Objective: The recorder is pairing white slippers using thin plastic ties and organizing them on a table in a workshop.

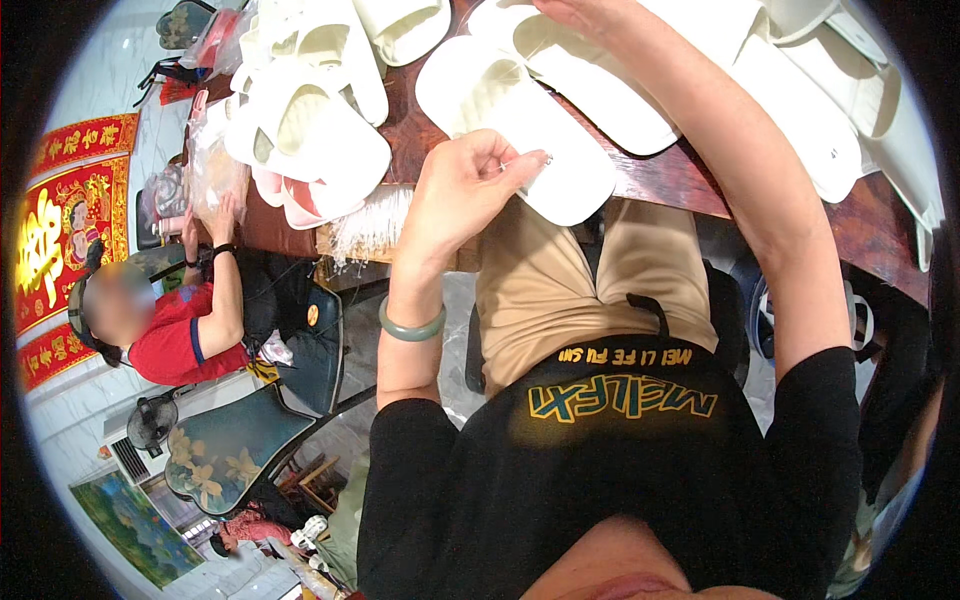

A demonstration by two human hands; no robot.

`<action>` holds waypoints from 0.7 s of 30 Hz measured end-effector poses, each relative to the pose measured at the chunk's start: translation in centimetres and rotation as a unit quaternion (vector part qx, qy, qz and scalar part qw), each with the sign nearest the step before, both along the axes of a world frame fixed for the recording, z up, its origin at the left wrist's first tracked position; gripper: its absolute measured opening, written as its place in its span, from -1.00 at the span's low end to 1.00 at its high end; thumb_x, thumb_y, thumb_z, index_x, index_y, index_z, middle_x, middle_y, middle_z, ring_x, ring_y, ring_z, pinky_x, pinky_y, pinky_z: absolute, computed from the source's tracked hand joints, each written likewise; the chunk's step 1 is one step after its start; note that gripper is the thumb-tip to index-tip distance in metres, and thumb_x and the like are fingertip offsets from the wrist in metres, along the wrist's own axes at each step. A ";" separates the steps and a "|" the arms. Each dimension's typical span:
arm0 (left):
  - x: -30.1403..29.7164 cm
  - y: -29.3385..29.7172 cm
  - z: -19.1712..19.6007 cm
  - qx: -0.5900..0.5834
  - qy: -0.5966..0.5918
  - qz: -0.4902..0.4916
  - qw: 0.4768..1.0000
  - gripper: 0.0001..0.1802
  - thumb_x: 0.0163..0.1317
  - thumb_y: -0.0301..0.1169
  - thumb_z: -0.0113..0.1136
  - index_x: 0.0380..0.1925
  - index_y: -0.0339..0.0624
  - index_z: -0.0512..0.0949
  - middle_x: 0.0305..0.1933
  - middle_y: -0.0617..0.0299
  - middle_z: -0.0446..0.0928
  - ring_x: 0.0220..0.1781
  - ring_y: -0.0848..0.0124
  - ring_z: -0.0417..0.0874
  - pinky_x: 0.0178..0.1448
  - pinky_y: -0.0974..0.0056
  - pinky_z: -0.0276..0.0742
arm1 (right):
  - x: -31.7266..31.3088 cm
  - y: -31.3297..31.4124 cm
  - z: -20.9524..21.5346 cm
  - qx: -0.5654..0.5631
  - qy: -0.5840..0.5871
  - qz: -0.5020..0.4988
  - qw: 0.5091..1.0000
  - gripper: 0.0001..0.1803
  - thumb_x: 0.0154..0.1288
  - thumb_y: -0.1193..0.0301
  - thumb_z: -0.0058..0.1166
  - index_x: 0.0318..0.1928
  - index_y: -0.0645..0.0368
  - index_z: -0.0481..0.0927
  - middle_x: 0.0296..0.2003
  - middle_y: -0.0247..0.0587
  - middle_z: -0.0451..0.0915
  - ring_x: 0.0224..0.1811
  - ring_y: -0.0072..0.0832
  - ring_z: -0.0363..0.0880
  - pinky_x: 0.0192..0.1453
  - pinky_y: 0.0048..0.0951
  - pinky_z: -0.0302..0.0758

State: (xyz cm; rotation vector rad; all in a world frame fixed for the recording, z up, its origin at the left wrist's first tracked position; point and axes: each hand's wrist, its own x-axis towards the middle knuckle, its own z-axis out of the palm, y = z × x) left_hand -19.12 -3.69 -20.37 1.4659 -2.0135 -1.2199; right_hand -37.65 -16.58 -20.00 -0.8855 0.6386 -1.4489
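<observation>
A white slide slipper point(575, 185) lies on the table before me, its sole end near the table's front edge. Just over it my left hand point(462, 188) is closed in a pinch. A tiny shiny bit shows at the fingertips, too small to name. A second white slipper point(610, 95) lies beside the first, to its right. My right hand point(575, 8) reaches to the top edge of the picture, by the far end of these slippers. Its fingers are mostly cut off, so what it touches is hidden.
A pile of white slippers point(310, 115) with pink ones point(305, 200) below stands at left. A bundle of thin white strands point(370, 225) hangs over the table edge point(655, 185). More white slippers point(810, 120) crowd the right. A co-worker in a red shirt point(195, 330) handles clear plastic bags.
</observation>
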 end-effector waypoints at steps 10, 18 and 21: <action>0.1 -1.2 -0.9 -0.114 -0.071 0.010 0.991 -0.76 0.21 -0.35 0.18 -0.54 -0.30 0.51 -0.60 0.42 0.44 -0.55 0.72 0.31 -0.50 0.53 0.22 | 0.3 -0.8 -0.4 -0.042 0.012 0.034 0.998 -0.91 0.10 0.39 0.12 -0.43 0.13 0.57 -0.57 -0.42 0.42 -0.56 -0.64 0.31 -0.43 -0.57 0.27; 1.7 -0.6 -1.4 -0.050 0.032 0.022 0.998 -0.79 0.27 -0.36 0.11 -0.40 -0.32 0.52 -0.47 0.43 0.48 -0.47 0.70 0.36 -0.40 0.53 0.28 | 0.8 -1.0 -0.5 -0.039 0.013 0.038 0.998 -0.92 0.10 0.40 0.12 -0.41 0.14 0.56 -0.56 -0.43 0.42 -0.57 -0.64 0.32 -0.47 -0.59 0.28; 1.7 0.6 -0.8 -0.005 0.120 -0.004 0.993 -0.80 0.29 -0.37 0.08 -0.36 -0.31 0.53 -0.46 0.43 0.48 -0.50 0.73 0.34 -0.44 0.56 0.24 | 0.8 -1.4 -0.7 -0.038 -0.013 0.055 0.998 -0.91 0.12 0.40 0.12 -0.40 0.14 0.56 -0.55 -0.43 0.43 -0.56 -0.65 0.33 -0.48 -0.61 0.30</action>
